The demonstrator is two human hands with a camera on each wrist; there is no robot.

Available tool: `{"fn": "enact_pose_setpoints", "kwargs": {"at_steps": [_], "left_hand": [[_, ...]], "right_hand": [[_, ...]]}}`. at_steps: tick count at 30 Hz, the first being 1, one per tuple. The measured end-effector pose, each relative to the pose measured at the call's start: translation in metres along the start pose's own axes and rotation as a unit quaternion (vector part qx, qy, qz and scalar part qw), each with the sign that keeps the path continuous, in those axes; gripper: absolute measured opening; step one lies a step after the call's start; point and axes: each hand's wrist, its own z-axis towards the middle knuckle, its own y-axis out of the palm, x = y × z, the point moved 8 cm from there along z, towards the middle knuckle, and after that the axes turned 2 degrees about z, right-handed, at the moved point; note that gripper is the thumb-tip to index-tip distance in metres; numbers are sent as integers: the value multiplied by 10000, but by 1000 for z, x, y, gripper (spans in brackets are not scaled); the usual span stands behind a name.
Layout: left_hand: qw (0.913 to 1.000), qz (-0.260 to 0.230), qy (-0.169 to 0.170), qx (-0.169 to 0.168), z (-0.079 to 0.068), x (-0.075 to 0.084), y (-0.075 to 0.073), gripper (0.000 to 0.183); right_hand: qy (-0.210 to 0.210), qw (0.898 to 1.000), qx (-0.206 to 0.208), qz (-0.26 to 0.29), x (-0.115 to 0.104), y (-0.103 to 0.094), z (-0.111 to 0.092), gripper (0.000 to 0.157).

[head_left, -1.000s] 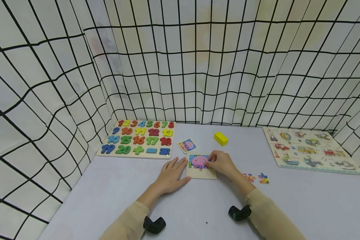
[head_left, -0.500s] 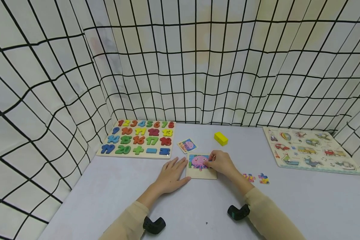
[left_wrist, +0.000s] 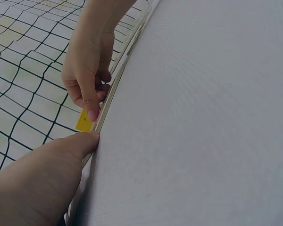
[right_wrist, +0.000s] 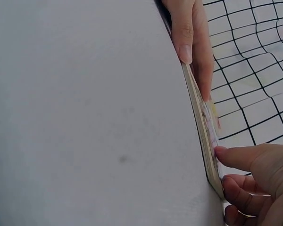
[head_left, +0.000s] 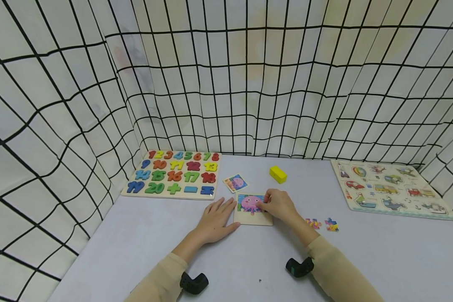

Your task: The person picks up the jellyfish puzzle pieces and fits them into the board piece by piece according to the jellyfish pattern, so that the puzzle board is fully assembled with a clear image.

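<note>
A small square wooden jigsaw board point(head_left: 252, 218) with a pink octopus picture lies in the middle of the table. My left hand point(head_left: 216, 221) rests at its left edge, fingers spread and straight, the thumb point(left_wrist: 89, 140) at its near corner. Over the right part of the picture, my right hand point(head_left: 280, 204) bends down with thumb and index finger together, pinching a puzzle piece mostly hidden by the fingertips. The right wrist view shows its remaining fingers point(right_wrist: 245, 195) curled beside the board's edge. Loose pink, yellow and blue puzzle pieces point(head_left: 331, 225) lie right of that forearm.
Behind the board are a small octopus picture card point(head_left: 235, 183) and a yellow block point(head_left: 278, 174). A colourful number board point(head_left: 173, 175) stands at back left, a vehicle puzzle board point(head_left: 394, 191) at back right. Black netting point(head_left: 245, 92) over white walls closes off the table's back and sides.
My right forearm has shifted very slightly left, its fingertips staying at the same part of the picture. The left hand and the board keep their places.
</note>
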Motion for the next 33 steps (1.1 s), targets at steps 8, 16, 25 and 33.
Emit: {"fn": "enact_pose_setpoints", "kwargs": {"at_steps": [8, 16, 25, 33], "left_hand": [[10000, 5, 13, 7, 1, 0, -1, 67], [10000, 20, 20, 9, 2, -1, 1, 67], [10000, 24, 10, 24, 2, -1, 1, 67], [10000, 15, 3, 55, 1, 0, 0, 67]], "right_hand": [[-168, 9992, -143, 338, 2, -3, -2, 28], [-201, 9974, -251, 637, 15, -16, -7, 19], [-357, 9968, -293, 657, 33, -32, -18, 17], [-344, 9973, -358, 550, 47, -41, -28, 19]]}}
